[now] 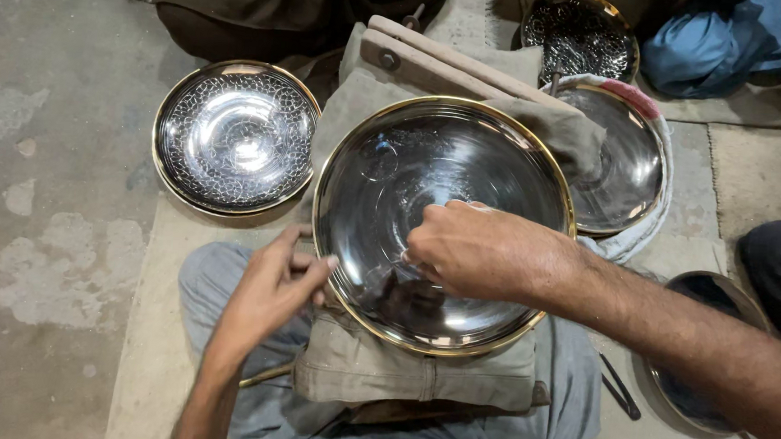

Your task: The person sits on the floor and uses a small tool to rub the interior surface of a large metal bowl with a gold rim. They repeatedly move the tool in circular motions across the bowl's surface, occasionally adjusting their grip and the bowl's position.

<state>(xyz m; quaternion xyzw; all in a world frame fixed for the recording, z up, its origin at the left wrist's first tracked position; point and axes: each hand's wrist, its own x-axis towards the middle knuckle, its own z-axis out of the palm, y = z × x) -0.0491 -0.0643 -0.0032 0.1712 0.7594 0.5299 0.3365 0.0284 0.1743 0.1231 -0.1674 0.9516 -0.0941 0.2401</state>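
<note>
- On our lap, over a tan canvas pad (417, 375): a round, shallow metal bowl (394, 165), mirror-smooth inside with a thin gold rim, tilted toward us.
- Our left hand (268, 293) is at the bowl's left rim, fingers curled loosely together, thumb tip touching the rim edge; we can't tell if it actually clamps the rim.
- Our right hand (474, 250) is inside the bowl, fingers bunched together and pointing down at the polished floor; we can't tell if they pinch a tool.
- Behind the bowl, a wooden bar (445, 62) with a bolt head lies slanted across the pad.
- Left of it, an engraved bowl (236, 136), same gold rim, inside covered with a crackle-like pattern around a plain shiny centre.
- Right of it, a plain bowl (624, 166) sits on a white cloth with a red edge, partly under the pad.
- At top, a dark patterned bowl (581, 34); at lower right, another bowl (703, 356), mostly hidden by our forearm.
- Flooring: worn grey concrete (40, 180), patchy and stained, with a beige mat (154, 323) under the work.
- At top right lies blue cloth (718, 41); other people's dark clothing shows at top and at the right edge.
</note>
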